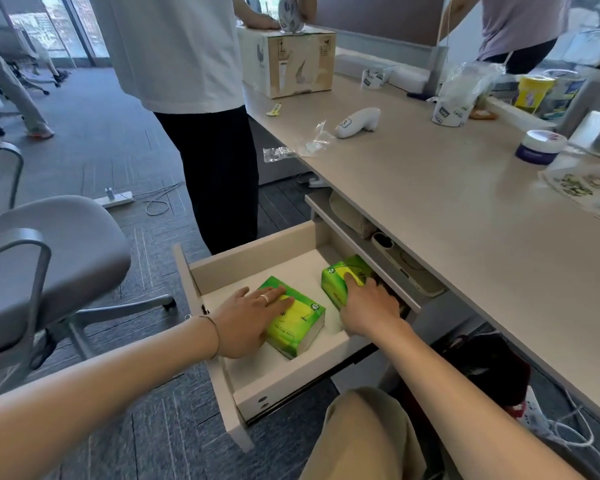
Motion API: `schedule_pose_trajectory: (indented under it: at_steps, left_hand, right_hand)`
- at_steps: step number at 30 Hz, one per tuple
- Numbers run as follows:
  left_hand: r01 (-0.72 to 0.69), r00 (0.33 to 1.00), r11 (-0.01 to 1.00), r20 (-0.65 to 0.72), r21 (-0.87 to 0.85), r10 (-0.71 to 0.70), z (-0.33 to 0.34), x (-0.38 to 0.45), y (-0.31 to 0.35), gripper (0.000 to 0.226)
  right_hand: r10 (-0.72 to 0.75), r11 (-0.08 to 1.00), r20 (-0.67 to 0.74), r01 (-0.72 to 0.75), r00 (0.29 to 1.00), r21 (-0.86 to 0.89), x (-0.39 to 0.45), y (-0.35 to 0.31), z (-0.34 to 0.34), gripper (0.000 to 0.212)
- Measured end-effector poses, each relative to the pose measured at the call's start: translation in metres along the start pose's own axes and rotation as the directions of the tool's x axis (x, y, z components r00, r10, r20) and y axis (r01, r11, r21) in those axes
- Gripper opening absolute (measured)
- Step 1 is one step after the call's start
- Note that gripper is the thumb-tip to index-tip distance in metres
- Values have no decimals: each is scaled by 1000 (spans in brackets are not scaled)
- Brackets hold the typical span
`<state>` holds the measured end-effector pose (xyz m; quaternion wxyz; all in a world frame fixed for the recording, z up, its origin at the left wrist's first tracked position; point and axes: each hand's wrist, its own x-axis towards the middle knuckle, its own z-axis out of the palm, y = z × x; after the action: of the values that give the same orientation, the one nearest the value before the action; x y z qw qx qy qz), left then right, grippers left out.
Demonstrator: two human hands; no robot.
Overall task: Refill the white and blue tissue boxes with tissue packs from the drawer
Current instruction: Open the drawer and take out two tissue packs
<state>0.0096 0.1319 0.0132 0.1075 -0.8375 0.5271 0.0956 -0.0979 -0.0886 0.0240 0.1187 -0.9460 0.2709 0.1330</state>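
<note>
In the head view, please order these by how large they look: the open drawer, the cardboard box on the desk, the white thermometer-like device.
1. open drawer
2. cardboard box
3. white device
The drawer is nearer the camera, so its lead may be exaggerated.

A printed cardboard box (288, 62) is sitting on the beige surface (447, 209) near a white handheld thermometer (357, 123); a grey office chair (45, 268) is standing on the carpet.
</note>
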Motion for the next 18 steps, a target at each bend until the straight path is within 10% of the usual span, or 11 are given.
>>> schedule_pose_trajectory:
  at_steps: [18]
  left_hand:
    - [44,997,993,-57,-109,-51,-2,-14,-3,78]
  right_hand:
    - [-79,995,-3,79,997,67,21,-36,-21,84]
